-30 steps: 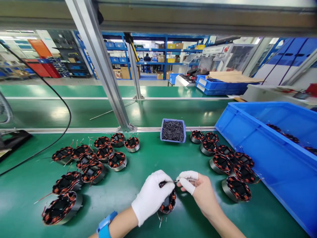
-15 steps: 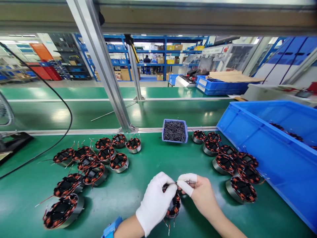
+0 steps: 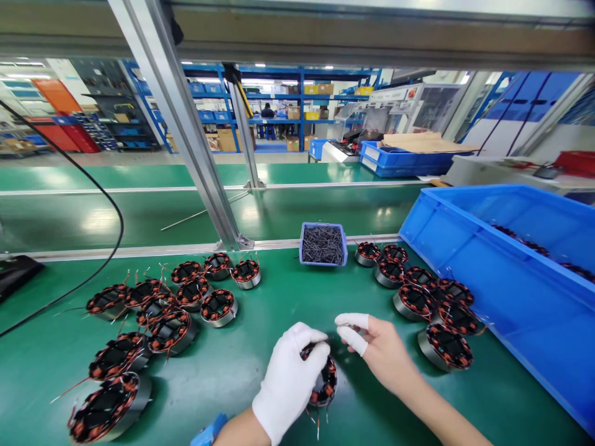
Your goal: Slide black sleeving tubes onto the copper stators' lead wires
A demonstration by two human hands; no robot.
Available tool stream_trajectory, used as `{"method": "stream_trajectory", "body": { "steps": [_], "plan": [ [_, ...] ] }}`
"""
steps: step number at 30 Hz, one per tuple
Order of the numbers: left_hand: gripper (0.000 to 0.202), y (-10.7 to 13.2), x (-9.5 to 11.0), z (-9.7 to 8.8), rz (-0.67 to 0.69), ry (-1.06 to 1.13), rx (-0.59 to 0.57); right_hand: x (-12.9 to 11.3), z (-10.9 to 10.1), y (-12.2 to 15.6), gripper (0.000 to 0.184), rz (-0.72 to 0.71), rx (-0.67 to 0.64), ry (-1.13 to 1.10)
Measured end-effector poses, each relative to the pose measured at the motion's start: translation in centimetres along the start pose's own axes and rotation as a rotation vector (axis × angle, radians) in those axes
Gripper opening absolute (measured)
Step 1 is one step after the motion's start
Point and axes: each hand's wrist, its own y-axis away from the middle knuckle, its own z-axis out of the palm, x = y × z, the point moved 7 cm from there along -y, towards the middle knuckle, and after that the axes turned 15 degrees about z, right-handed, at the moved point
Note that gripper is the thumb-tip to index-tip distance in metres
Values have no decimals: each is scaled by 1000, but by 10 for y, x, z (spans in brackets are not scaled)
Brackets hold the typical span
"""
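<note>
My left hand (image 3: 290, 381), in a white glove, is closed on a motor stator (image 3: 328, 385) on the green bench. Its thumb and forefinger meet at the stator's upper rim and hide part of the copper windings. Loose wire ends stick out at the stator's near side. To the right of the rim, clear of it, is my right hand (image 3: 376, 347), with white cots on thumb and forefinger. Those two fingertips stand slightly apart and I see nothing between them.
Several stators (image 3: 170, 331) stand in a cluster at left, more (image 3: 445, 347) at right beside a large blue bin (image 3: 493, 297). A small tray (image 3: 324, 264) of black tube pieces sits at the back. A metal post (image 3: 186, 136) rises behind the left cluster.
My right hand has drawn back from the stator's rim, and its thumb and forefinger have parted. The left hand keeps its grip. The whole view has shifted slightly.
</note>
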Motion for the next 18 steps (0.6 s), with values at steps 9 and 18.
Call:
{"method": "stream_trajectory", "body": {
  "steps": [9,18],
  "plan": [
    [17,1,1,3,50,-41,-22,-39,6,38,29,-721,276,564],
    [24,0,8,3,51,-151,-110,-47,17,45,33,-855,312,851]
  ]
}}
